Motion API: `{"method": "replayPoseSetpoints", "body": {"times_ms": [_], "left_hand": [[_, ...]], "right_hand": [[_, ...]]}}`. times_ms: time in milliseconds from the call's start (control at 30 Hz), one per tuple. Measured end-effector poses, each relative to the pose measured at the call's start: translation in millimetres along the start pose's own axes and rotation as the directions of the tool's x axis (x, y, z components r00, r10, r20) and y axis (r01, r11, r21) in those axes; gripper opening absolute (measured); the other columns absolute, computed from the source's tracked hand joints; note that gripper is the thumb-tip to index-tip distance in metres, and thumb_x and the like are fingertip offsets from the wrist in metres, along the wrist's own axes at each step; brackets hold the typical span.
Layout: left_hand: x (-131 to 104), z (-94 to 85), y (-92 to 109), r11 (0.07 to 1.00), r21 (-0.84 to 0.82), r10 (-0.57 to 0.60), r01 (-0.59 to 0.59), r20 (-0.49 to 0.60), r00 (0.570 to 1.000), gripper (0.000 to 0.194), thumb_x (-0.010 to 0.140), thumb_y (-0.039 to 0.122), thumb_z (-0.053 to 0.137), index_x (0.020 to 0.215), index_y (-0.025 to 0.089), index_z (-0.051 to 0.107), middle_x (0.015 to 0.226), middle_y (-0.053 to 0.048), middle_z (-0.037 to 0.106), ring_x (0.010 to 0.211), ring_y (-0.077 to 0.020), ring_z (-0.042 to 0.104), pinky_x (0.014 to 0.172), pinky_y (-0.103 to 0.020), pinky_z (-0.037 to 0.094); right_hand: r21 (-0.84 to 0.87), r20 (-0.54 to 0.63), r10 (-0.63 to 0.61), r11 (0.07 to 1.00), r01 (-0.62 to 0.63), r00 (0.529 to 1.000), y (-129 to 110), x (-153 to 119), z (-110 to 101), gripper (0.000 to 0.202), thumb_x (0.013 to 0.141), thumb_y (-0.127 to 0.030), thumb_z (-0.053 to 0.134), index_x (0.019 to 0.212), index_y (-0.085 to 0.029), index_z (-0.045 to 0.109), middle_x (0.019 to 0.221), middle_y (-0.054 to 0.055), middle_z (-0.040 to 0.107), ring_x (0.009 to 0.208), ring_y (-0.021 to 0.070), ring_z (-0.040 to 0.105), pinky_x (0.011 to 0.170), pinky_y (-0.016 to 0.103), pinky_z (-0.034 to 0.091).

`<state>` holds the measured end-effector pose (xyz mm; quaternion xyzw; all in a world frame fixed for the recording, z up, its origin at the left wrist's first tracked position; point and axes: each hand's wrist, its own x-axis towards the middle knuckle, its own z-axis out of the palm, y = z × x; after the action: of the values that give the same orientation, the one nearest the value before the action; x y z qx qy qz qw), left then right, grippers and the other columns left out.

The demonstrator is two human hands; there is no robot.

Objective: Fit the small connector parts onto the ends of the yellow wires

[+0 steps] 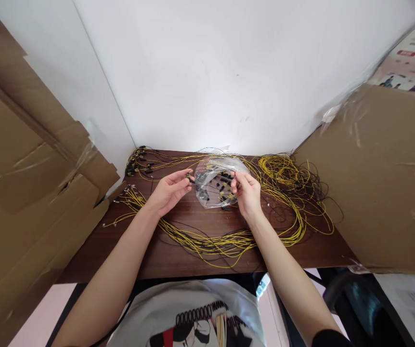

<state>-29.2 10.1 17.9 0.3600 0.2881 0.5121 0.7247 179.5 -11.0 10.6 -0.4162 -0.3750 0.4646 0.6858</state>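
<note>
Between thumb and fingers, my left hand (171, 190) pinches a small black connector (190, 179) with a bit of yellow on it. Thin dark wire runs from that side toward my right hand (246, 190), whose thumb and forefinger are closed on a thin wire. Under and between both hands lies a clear plastic bag (207, 166), with several small black and yellow connector parts (224, 187) showing in it. A bundle of long yellow and black wires (207, 243) curves across the table in front of the bag.
At the back left is a cluster of black connectors (137, 161) on wires. White-tipped wire ends (121, 197) lie below it. A yellow wire coil (283, 168) sits at the back right. Cardboard (30, 193) stands left and a cardboard box (381, 183) right of the brown table (149, 262).
</note>
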Motion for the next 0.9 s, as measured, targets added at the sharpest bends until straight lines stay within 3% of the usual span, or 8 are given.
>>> {"method": "replayPoseSetpoints", "body": {"times_ms": [267, 433, 633, 900], "left_hand": [[1.9, 0.0, 0.6, 0.980, -0.192, -0.055, 0.050, -0.020, 0.998, 0.026, 0.067, 0.008, 0.071, 0.092, 0.016, 0.068, 0.080, -0.002, 0.064, 0.069, -0.0055, 0.058, 0.064, -0.014, 0.049], [3.4, -3.4, 1.2, 0.959, -0.269, -0.094, 0.084, -0.023, 0.995, 0.023, 0.070, 0.007, 0.068, 0.090, 0.019, 0.067, 0.080, -0.001, 0.062, 0.068, -0.0042, 0.056, 0.060, -0.012, 0.047], [4.2, -5.8, 0.3, 0.921, -0.363, -0.152, 0.139, -0.008, 0.988, 0.022, 0.070, 0.006, 0.067, 0.087, 0.020, 0.067, 0.079, 0.000, 0.062, 0.068, -0.0049, 0.056, 0.059, -0.012, 0.047], [1.6, -3.8, 0.5, 0.957, -0.258, -0.134, 0.134, 0.017, 0.991, 0.026, 0.065, 0.011, 0.071, 0.088, 0.021, 0.065, 0.077, 0.002, 0.062, 0.068, -0.0063, 0.058, 0.065, -0.018, 0.048]], "right_hand": [[0.044, 0.163, -0.088, 0.996, 0.082, 0.983, -2.8, -5.4, 0.6, 0.018, 0.073, -0.036, 0.064, 0.079, -0.020, 0.066, 0.052, -0.003, 0.049, 0.047, 0.0091, 0.037, 0.047, 0.024, 0.029], [0.116, 0.301, -0.046, 0.993, 0.012, 0.952, -3.1, -8.0, 0.4, 0.010, 0.065, -0.029, 0.064, 0.071, -0.021, 0.067, 0.050, -0.003, 0.045, 0.048, 0.0108, 0.035, 0.054, 0.028, 0.033], [0.195, 0.322, -0.049, 0.981, -0.016, 0.946, -7.7, -8.6, 2.3, 0.008, 0.063, -0.026, 0.059, 0.057, -0.021, 0.062, 0.045, -0.003, 0.033, 0.049, 0.0125, 0.031, 0.054, 0.029, 0.027], [0.162, 0.340, -0.080, 0.986, 0.026, 0.937, -8.6, -9.1, 3.3, 0.014, 0.065, -0.030, 0.057, 0.053, -0.021, 0.056, 0.042, -0.003, 0.030, 0.048, 0.0134, 0.031, 0.053, 0.030, 0.027]]}}
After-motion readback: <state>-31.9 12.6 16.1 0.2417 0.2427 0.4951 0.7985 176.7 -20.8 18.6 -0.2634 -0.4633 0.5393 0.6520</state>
